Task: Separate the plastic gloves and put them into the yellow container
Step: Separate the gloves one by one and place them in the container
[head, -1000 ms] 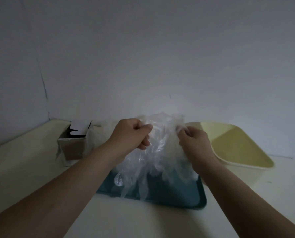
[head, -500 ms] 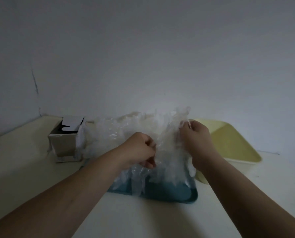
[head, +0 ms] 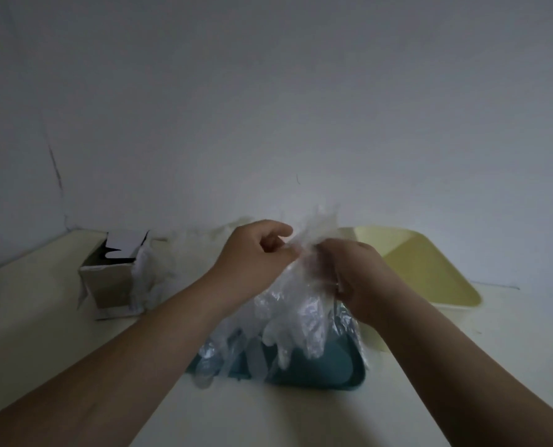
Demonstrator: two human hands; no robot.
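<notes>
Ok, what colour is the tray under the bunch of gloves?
Teal blue-green tray, seen in the head view, below the clear gloves.

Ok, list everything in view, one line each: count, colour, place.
plastic gloves: one clumped bunch, number unclear, clear, held above the tray
plastic heap: one, clear-white, against the cardboard box's right side
tray: one, teal, on the table under the bunch
yellow container: one, pale yellow, right of the tray
cardboard box: one, brown, top open, far left of the table
table: one, cream
wall: grey, behind the table
left hand: one, pinches the bunch's top
right hand: one, grips the bunch
</notes>
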